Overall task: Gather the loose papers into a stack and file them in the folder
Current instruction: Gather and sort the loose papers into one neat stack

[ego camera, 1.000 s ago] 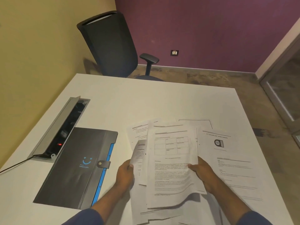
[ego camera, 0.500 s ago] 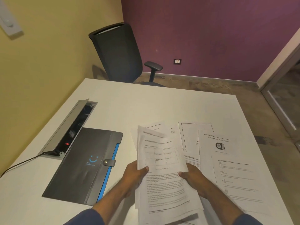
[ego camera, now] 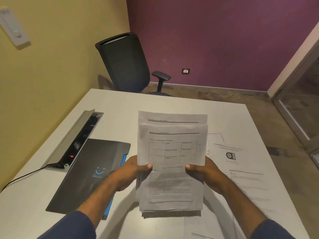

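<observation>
White printed sheets, a partial stack (ego camera: 171, 163), held upright at centre frame above the counter (ego camera: 120, 107), one sheet behind riding higher than the front sheet so the top edges do not line up. Left hand (ego camera: 128, 171) grips the stack's left edge, thumb curled over the front face; right hand (ego camera: 204, 171) grips the right edge the same way. The fingers behind the paper are hidden, so only the thumbs show as clamped on. Step in hand, by my reading: squaring the stack. To do it well, loosen both grips slightly and tap the bottom edge on the counter until the raised sheet drops level, keeping the sides guided so nothing fans out. More loose papers (ego camera: 241, 169) lie flat on the counter at right of frame, partly under the right forearm, not yet gathered; they should join the stack before filing. Dark grey folder (ego camera: 89, 171) with a blue edge and smiley mark lies closed at lower left, just beside the left hand, next to an open cable box (ego camera: 74, 140) in the counter. Filing not yet begun.
</observation>
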Available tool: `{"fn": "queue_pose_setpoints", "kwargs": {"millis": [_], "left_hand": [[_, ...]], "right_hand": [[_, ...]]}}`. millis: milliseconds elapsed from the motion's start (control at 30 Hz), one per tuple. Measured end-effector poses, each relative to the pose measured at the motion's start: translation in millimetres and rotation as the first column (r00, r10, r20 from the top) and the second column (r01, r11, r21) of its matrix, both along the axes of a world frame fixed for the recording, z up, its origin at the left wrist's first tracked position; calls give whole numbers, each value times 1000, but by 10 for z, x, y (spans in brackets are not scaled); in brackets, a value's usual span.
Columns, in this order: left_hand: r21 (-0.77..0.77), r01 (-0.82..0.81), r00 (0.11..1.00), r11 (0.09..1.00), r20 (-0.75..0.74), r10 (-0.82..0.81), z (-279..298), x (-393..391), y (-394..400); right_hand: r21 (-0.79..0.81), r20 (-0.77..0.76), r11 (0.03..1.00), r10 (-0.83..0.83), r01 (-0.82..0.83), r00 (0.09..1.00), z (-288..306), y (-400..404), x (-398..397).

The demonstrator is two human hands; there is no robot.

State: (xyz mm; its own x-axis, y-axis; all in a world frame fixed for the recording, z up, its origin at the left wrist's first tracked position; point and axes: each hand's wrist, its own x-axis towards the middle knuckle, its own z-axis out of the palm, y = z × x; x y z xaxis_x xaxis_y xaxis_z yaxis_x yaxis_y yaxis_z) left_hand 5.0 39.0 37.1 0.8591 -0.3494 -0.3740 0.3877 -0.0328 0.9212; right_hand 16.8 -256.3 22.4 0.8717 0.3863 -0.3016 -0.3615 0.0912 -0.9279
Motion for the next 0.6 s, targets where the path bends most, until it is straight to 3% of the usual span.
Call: {"fn": "queue_pose_setpoints", "kwargs": {"millis": [67,167,400,500,600], "left_hand": [[-3,-25,999,1000,38,25,60,15,-30],[27,-131,987,991,94,128,116,43,-128],[-72,-307,906,949,284,315,78,32,-217],[-65,-295,916,953,265,301,-52,-23,-229],[-30,-276,941,961,198,276,-225,-43,-242]], "right_hand": [[-70,52,997,-12,16,999,121,42,6],[-143,133,976,-145,164,980,214,120,14],[-111,335,910,-343,398,877,214,241,-57],[-168,371,907,-304,385,877,115,238,-130],[-197,294,902,-319,383,901,-30,208,-171]]}}
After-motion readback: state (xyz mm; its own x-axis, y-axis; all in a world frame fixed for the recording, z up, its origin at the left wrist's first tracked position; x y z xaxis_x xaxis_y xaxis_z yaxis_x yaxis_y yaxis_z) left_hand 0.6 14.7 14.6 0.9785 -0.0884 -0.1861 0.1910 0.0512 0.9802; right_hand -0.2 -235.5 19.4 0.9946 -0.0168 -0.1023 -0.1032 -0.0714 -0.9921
